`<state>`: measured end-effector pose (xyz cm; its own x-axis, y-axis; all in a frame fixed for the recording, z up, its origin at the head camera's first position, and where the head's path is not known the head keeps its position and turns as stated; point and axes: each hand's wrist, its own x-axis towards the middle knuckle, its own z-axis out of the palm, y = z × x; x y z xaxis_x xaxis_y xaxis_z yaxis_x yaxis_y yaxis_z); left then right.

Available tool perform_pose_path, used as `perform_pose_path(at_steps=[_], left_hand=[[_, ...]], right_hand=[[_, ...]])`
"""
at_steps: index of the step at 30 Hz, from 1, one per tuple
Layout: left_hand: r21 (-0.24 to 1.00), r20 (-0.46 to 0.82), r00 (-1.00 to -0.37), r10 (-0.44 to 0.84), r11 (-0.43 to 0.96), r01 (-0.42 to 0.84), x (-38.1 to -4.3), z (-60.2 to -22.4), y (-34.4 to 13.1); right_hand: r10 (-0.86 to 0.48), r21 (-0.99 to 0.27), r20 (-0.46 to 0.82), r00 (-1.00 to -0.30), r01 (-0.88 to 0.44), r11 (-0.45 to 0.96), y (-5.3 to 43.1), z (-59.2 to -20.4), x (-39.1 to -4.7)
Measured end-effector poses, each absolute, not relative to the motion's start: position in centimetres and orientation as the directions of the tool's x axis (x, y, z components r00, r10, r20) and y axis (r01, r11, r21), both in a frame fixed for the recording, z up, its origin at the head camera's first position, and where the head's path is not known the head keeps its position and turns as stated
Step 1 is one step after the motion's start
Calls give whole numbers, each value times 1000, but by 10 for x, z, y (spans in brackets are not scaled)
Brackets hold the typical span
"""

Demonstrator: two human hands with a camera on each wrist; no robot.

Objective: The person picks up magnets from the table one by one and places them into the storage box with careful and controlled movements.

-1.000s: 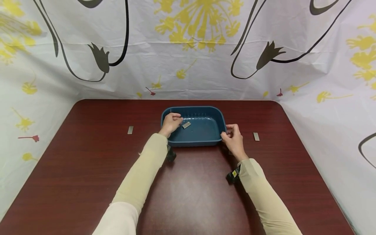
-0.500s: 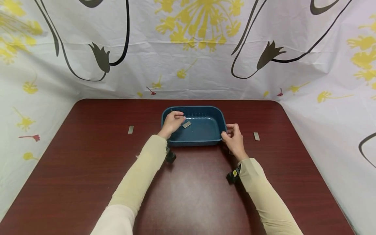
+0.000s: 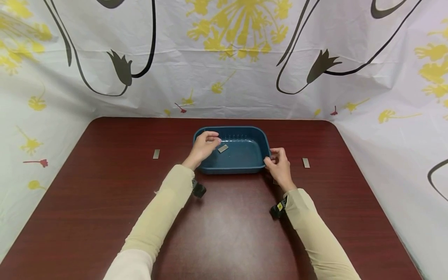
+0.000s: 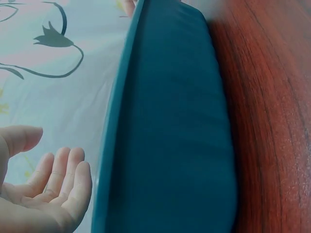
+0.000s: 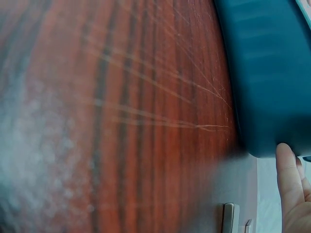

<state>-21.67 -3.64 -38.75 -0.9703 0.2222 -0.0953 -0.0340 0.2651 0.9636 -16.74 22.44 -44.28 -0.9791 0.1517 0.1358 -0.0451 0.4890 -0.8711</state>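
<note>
A dark blue plastic tub (image 3: 231, 170) stands near the far side of the brown table. One small metallic bar (image 3: 223, 148) lies inside it. My left hand (image 3: 204, 144) hovers over the tub's left part, close to that bar, its fingers loosely bent. In the left wrist view, the left hand (image 4: 48, 189) holds nothing between thumb and fingers. At the near right corner, my right hand (image 3: 278, 165) grips the tub, thumb in front and fingers along the right side. The right wrist view shows a digit of the right hand (image 5: 291, 189) against the tub's outer wall.
One small metallic bar (image 3: 156, 154) lies on the table left of the tub, and a similar bar (image 3: 306, 163) lies to the right. A patterned white cloth (image 3: 224, 89) hangs behind the table (image 3: 224, 233).
My left hand has risen slightly and its forearm has shifted left. The bar in the tub stays in place. My right hand keeps its position at the tub's corner.
</note>
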Motion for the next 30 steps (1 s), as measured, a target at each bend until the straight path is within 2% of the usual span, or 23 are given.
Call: perform_pose_path(at_steps=[10, 30], left_hand=[[973, -41, -976, 216, 230, 10, -208, -387, -47], [975, -5, -983, 184, 220, 37, -195, -394, -69]], right_hand=[[155, -831, 247, -957, -127, 541, 237, -483, -185], [174, -838, 241, -955, -114, 534, 240, -489, -190]])
